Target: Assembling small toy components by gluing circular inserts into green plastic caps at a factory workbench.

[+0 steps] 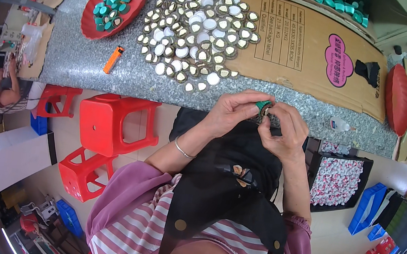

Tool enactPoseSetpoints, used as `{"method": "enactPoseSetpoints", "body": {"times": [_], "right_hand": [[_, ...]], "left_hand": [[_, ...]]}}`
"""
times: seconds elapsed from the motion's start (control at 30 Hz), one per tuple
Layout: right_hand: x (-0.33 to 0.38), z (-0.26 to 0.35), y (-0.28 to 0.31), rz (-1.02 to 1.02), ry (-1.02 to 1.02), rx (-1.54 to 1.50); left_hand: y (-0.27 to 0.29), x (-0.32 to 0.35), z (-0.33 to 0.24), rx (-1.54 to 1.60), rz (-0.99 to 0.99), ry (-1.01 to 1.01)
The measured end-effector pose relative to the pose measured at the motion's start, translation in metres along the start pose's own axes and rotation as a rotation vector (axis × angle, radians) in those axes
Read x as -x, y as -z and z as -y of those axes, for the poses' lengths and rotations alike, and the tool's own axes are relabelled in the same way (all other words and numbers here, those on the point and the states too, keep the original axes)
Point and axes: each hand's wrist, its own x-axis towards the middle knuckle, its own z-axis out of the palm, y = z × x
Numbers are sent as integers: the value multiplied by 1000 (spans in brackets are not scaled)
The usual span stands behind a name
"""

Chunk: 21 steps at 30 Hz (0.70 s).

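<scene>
Close to the counter's front edge, my two hands meet over a small green cap with a crimped rim. My left hand pinches the cap between thumb and fingertips. The fingers of my right hand are closed at the cap's lower right side, where a small dark-edged piece with a pale patch shows between the fingertips. Beyond them lies a loose pile of dark-rimmed crimped discs, many with pale centres and some plain white. A red fluted bowl at the left holds several green caps.
The pile lies partly on flattened cardboard over the speckled grey counter. An orange lighter is left of the pile; a small clear bottle lies at right. Another red bowl stands farther right. Red stools are below left.
</scene>
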Motion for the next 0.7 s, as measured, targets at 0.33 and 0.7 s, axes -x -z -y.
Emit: {"method": "enactPoseSetpoints", "body": {"times": [0.33,0.7], "right_hand": [[-1,-1,1,-17,44,10],[2,-4,0,-13,72,3]], "left_hand": [[1,-1,0,-21,24,-18],[0,-1,-1,-80,42,-71]]}}
